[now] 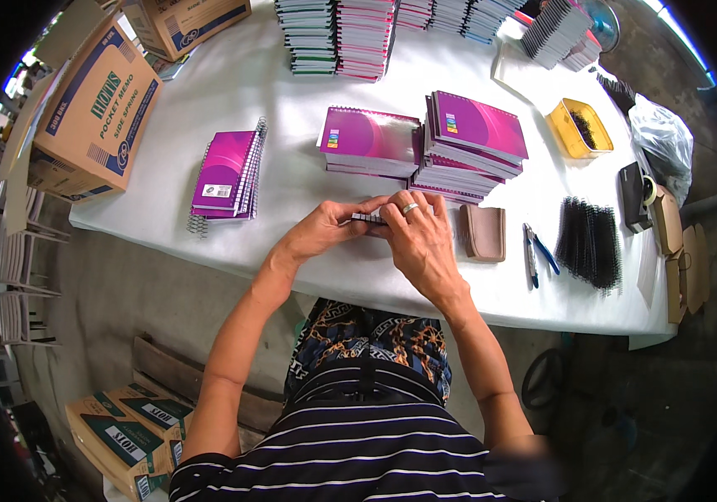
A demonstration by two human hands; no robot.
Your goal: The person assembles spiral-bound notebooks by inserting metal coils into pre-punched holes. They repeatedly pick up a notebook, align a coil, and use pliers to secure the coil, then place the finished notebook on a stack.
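My left hand (322, 229) and my right hand (419, 238) meet at the table's front edge, fingers closed round a small notebook (365, 218). Only a narrow strip of its edge, with a row of punched holes, shows between the fingers; the rest is hidden. Beyond my hands lie a purple notebook stack (371, 138) and a taller purple stack (479, 125). To the left is a pile of purple spiral notebooks (224, 180) with wire-like coils along the side. Right of my right hand stands a beige block-like holder (484, 233).
Blue-handled pliers (546, 251) and a pen-like tool (530, 255) lie beside black spiral coils (590, 247). A yellow tub (578, 130) holds dark bits. Cardboard boxes (95, 117) stand at the left, tall book stacks (337, 38) at the back, and a plastic bag (663, 138) at the right.
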